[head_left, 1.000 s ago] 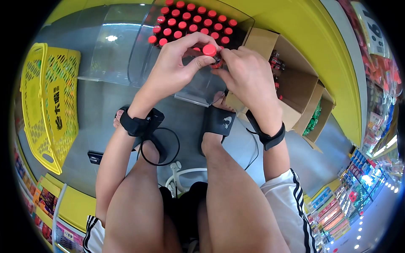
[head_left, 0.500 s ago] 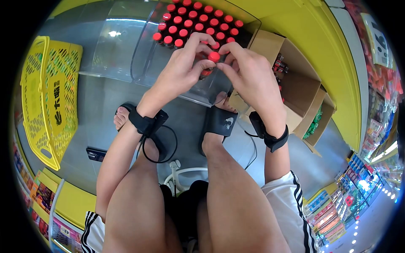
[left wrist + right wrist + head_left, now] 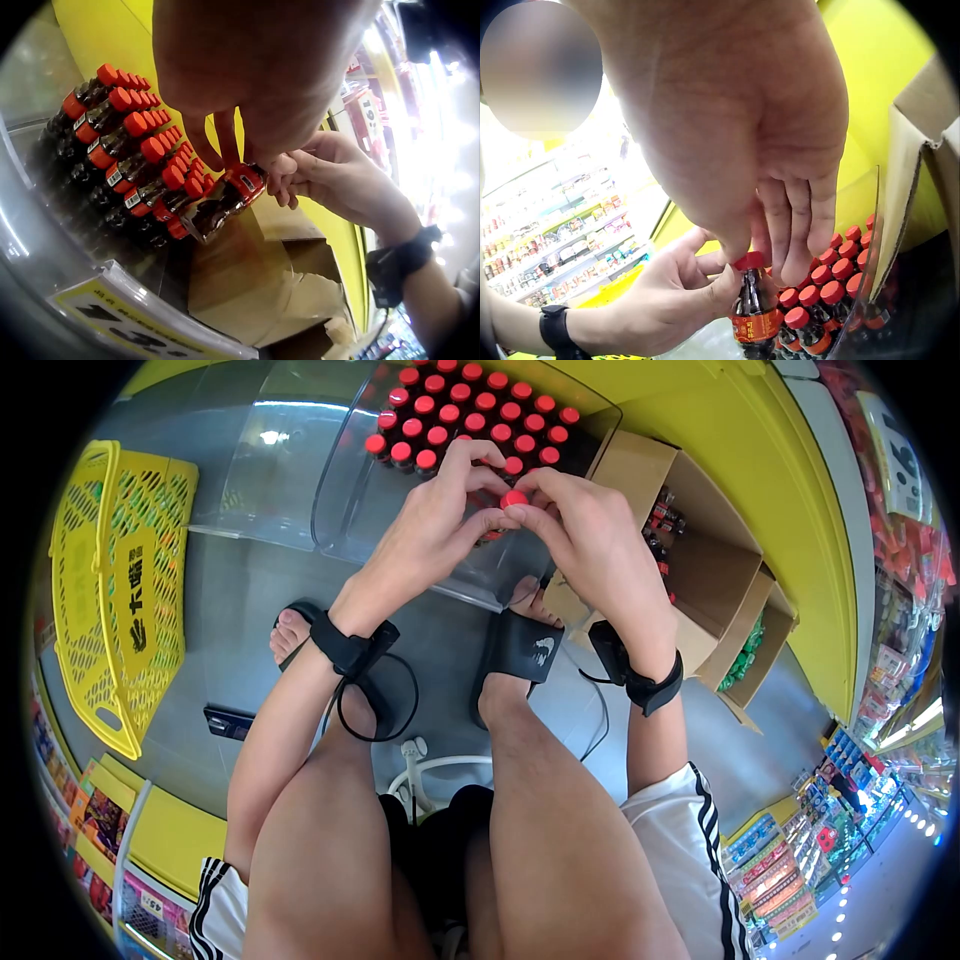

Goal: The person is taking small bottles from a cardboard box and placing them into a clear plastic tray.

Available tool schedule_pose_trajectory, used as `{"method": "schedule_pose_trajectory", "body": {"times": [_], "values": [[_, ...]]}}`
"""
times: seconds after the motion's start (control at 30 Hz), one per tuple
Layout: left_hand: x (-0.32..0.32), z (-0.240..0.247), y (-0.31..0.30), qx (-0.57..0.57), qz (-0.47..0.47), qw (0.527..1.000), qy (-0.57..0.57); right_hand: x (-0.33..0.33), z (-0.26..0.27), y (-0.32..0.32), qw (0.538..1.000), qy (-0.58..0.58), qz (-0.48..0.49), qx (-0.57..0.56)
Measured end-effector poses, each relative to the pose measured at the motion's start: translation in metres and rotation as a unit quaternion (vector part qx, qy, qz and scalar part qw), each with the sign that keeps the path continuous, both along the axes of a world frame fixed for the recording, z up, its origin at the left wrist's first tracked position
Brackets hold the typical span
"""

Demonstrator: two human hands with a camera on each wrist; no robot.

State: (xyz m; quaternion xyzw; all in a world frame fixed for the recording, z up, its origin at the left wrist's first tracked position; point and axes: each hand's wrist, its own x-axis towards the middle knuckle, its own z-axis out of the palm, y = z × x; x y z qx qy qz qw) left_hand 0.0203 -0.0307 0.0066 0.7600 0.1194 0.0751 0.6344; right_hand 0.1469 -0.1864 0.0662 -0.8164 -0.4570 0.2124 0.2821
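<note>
A small dark bottle with a red cap (image 3: 514,499) and a red label (image 3: 757,327) is between the two hands, over the clear bin (image 3: 350,510). My left hand (image 3: 420,540) pinches it just below the cap with thumb and fingers. My right hand (image 3: 590,530) has thumb and index finger on the cap; in the right wrist view its other fingers (image 3: 799,217) hang straight. Rows of like bottles (image 3: 139,124) with red caps stand upright in the bin behind the hands.
Right of the bin are an open cardboard box (image 3: 715,550) with more bottles and another with green packets (image 3: 742,658). A yellow basket (image 3: 150,590) stands at the left. A phone (image 3: 228,722) lies on the floor near my feet. A price tag (image 3: 135,322) fronts the bin.
The bottle has come upright from its earlier pose and moved slightly right and down. My right thumb and index finger have closed onto its cap, after standing apart half a second ago.
</note>
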Motion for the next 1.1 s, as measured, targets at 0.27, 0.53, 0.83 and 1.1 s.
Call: {"method": "schedule_pose_trajectory", "body": {"times": [0.27,0.53,0.83,1.1], "values": [[-0.002,-0.011,-0.008,0.049,0.006,0.998,-0.029,-0.005,0.000,-0.004,1.000,-0.006,-0.027,0.001],[-0.008,-0.029,-0.005,0.150,0.024,0.988,-0.029,-0.005,0.005,-0.003,0.997,-0.018,-0.074,-0.003],[-0.006,-0.034,-0.008,0.098,0.027,0.986,0.133,-0.023,-0.008,0.009,0.995,-0.055,-0.075,-0.035],[-0.005,-0.043,-0.018,-0.031,0.056,0.984,0.168,-0.021,-0.024,0.016,0.993,-0.090,-0.053,-0.056]]}}
